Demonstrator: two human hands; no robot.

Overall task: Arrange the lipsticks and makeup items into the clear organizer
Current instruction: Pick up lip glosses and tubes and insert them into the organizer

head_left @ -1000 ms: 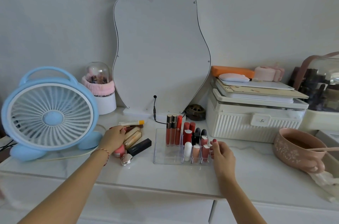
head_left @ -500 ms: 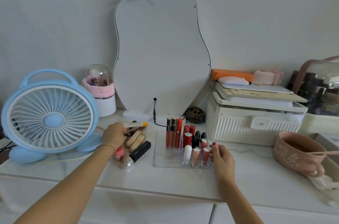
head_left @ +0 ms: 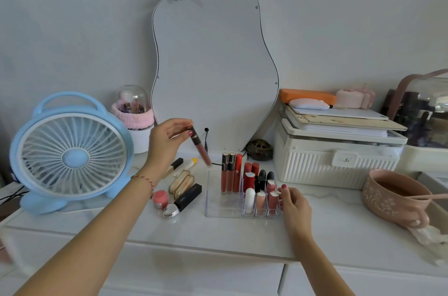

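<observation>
Presently the lip gloss tube [head_left: 200, 147] is off the counter, raised above and left of the clear organizer [head_left: 223, 201], tilted with its dark cap uppermost and its pink end pointing down toward the organizer's back left corner. Its lower end is motion-blurred. The left hand [head_left: 167, 143] pinches the cap between thumb and fingertips, wrist bent, forearm reaching in from the lower left. The right hand [head_left: 294, 206] rests at the organizer's right edge, fingers curled loosely against the front compartments; whether it grips the wall or a lipstick cannot be told. The organizer stands on the white counter [head_left: 327, 218] before the mirror [head_left: 213, 65], with tubes upright in its rear and right cells. Loose makeup items [head_left: 184, 189] lie just left of it, partly overlapping. Both forearms are cut off by the bottom edge.
</observation>
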